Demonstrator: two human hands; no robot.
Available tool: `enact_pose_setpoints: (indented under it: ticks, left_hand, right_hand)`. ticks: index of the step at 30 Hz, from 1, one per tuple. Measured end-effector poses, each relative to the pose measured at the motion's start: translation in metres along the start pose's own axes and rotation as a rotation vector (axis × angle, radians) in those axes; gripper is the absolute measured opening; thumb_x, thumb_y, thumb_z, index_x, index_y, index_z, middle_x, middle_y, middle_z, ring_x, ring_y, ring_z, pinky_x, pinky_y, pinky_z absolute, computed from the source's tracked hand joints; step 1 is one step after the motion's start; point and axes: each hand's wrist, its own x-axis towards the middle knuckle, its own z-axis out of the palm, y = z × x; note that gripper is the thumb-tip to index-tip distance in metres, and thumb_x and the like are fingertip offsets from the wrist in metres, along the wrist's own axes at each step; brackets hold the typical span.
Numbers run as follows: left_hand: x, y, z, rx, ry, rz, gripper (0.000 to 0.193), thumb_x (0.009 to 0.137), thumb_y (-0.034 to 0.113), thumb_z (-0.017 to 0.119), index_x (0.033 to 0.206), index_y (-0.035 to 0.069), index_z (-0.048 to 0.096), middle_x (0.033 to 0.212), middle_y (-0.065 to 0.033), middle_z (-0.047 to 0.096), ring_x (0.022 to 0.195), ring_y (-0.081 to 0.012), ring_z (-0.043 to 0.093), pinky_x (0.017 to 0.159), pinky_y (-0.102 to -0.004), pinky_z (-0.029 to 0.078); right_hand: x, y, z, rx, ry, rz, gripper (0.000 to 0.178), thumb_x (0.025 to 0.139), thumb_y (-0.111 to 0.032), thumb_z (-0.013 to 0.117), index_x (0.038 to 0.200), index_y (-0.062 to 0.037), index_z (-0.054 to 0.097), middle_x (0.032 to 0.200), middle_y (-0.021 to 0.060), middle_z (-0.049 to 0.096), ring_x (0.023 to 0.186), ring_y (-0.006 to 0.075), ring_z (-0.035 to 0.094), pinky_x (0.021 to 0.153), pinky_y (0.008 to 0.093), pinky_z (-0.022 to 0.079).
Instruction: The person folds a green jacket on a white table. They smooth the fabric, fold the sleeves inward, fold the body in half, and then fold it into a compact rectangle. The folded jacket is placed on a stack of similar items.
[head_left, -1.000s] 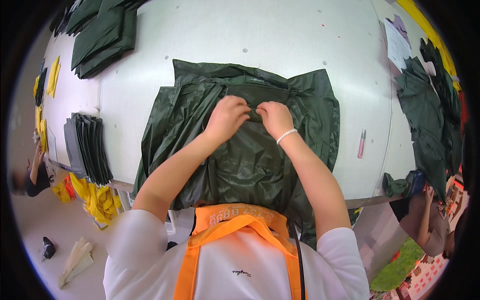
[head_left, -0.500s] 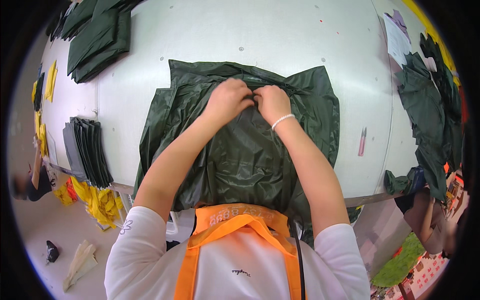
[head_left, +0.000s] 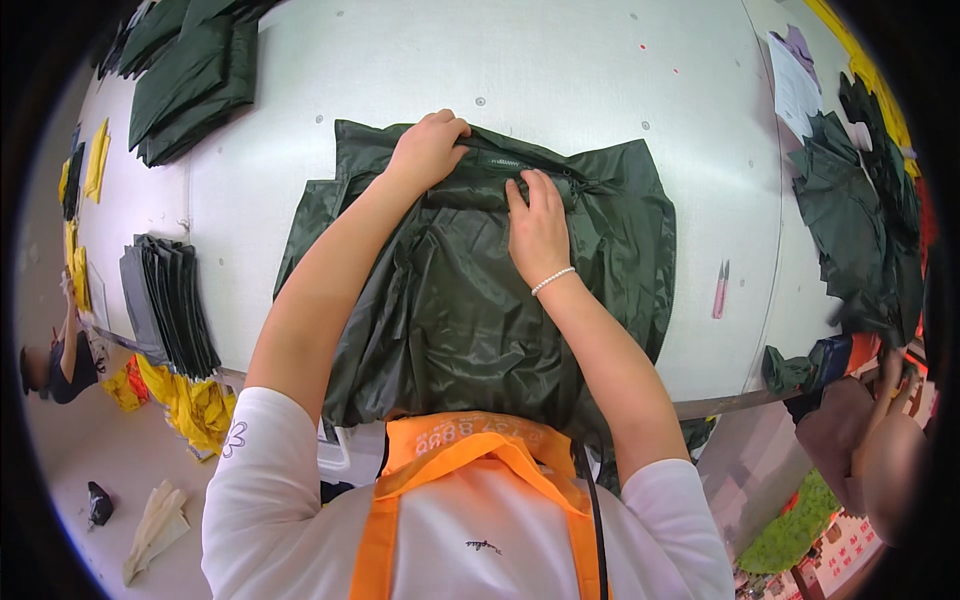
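A dark green, shiny garment [head_left: 490,300], perhaps a raincoat, lies spread and creased on the table in front of me. My left hand [head_left: 430,150] is at its far edge, fingers bent over the cloth and thumb apart from the fingertips, seeming to grip a fold. My right hand [head_left: 541,225], with a beaded bracelet at the wrist, rests on the garment's upper middle. Its thumb and fingers are apart and its fingertips touch the cloth. Between the hands a pale printed strip [head_left: 503,162] shows inside the opening.
Folded dark green pieces [head_left: 190,90] lie at the far left, with a stack of dark cut panels [head_left: 172,305] nearer. Small pink-handled snips [head_left: 720,292] lie to the right. More green cloth [head_left: 858,215] lies along the right side, where another person's arm [head_left: 888,385] shows.
My hands were close together at the garment's upper middle. The left has moved up and left to the far edge; the right has drawn slightly nearer and its fingers have straightened.
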Motion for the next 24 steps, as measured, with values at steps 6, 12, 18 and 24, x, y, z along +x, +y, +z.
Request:
enact_pose_setpoints:
  ticks: [6, 12, 18, 24]
  left_hand:
    - [0.012, -0.006, 0.000, 0.049, -0.013, 0.069, 0.010, 0.082, 0.017, 0.061, 0.088, 0.008, 0.061, 0.092, -0.0067, 0.060, 0.087, -0.0280, 0.058, 0.073, -0.0377, 0.048]
    - [0.019, 0.028, -0.028, 0.018, 0.351, 0.240, 0.006, 0.084, 0.015, 0.060, 0.088, 0.011, 0.061, 0.082, -0.0058, 0.059, 0.067, -0.0287, 0.059, 0.058, -0.0356, 0.048]
    - [-0.015, 0.025, -0.022, 0.206, 0.207, 0.328, 0.012, 0.077, 0.011, 0.058, 0.089, 0.009, 0.059, 0.082, -0.0051, 0.054, 0.077, -0.0228, 0.057, 0.066, -0.0357, 0.046]
    - [-0.012, 0.061, 0.025, 0.080, 0.247, 0.312, 0.030, 0.073, 0.006, 0.054, 0.102, 0.000, 0.057, 0.104, -0.0103, 0.055, 0.096, -0.0260, 0.053, 0.083, -0.0326, 0.046]
  right_hand:
    - [0.008, 0.006, -0.004, -0.062, -0.004, -0.089, 0.028, 0.075, -0.005, 0.054, 0.102, 0.0011, 0.058, 0.103, 0.0107, 0.052, 0.105, 0.0294, 0.048, 0.095, 0.0393, 0.040]
    - [0.034, 0.023, -0.009, -0.008, -0.214, -0.055, 0.014, 0.076, -0.010, 0.056, 0.087, -0.0041, 0.062, 0.088, 0.0099, 0.060, 0.093, 0.0282, 0.057, 0.082, 0.0385, 0.046]
    - [0.080, 0.042, -0.005, -0.019, -0.333, 0.215, 0.016, 0.086, -0.020, 0.058, 0.085, -0.0046, 0.062, 0.082, 0.0150, 0.063, 0.079, 0.0343, 0.061, 0.069, 0.0438, 0.049]
    - [0.084, 0.042, 0.004, -0.094, -0.144, 0.260, 0.023, 0.082, -0.018, 0.061, 0.101, -0.0079, 0.054, 0.104, 0.0100, 0.057, 0.102, 0.0287, 0.053, 0.076, 0.0427, 0.045]
